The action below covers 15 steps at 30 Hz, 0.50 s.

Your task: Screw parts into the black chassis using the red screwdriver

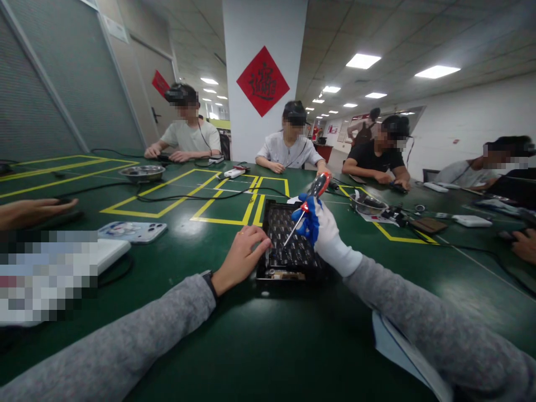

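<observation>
A shallow black case (286,223) lies on the green table, with rows of small metallic pieces or a pattern inside it. My bare left hand (243,254) grips the case's left edge, its fingers bent and thumb over the rim. In a white and blue glove, my right hand (321,228) is closed around a screwdriver (320,184) with a red and black handle. The metal shaft slants down and left over the inside of the case. Whether its tip touches anything there, I cannot tell. A brownish part (287,275) shows at the case's near end.
Left of the case lie a phone (133,231) and a white box-like thing (111,251). Metal bowls (143,173) and black cables stand or run across the yellow-taped table. Several people sit around it; another person's hand (39,212) reaches in at left. Light-blue cloth (402,349) lies under my right forearm.
</observation>
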Available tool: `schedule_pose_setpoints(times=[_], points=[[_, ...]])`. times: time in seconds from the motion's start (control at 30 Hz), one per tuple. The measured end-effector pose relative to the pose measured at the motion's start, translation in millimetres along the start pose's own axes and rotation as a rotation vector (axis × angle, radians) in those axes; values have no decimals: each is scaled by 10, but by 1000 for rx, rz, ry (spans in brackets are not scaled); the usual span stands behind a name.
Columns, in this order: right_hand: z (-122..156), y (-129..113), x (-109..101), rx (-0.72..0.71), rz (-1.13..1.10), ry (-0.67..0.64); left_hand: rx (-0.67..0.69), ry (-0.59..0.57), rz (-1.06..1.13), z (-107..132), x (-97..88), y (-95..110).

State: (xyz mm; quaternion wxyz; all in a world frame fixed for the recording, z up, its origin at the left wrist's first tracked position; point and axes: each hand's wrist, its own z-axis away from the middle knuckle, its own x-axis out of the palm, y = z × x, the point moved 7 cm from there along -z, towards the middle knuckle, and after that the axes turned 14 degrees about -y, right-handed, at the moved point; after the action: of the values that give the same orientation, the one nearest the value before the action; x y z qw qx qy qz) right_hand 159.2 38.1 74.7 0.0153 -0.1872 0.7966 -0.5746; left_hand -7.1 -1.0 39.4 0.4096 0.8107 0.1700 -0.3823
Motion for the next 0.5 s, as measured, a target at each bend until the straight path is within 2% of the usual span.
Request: schedule_pose_setpoints(times=[0.1, 0.23, 0.33, 0.5], points=[[-174, 28, -125, -10, -59, -34, -71, 54, 14, -13, 38, -165], [-189, 239, -229, -22, -188, 18, -148, -16, 131, -41, 168, -383], [-63, 334, -170, -17, -214, 12, -141, -72, 206, -54, 229, -427], [132, 211, 43, 13, -94, -45, -108, -75, 220, -43, 211, -356]])
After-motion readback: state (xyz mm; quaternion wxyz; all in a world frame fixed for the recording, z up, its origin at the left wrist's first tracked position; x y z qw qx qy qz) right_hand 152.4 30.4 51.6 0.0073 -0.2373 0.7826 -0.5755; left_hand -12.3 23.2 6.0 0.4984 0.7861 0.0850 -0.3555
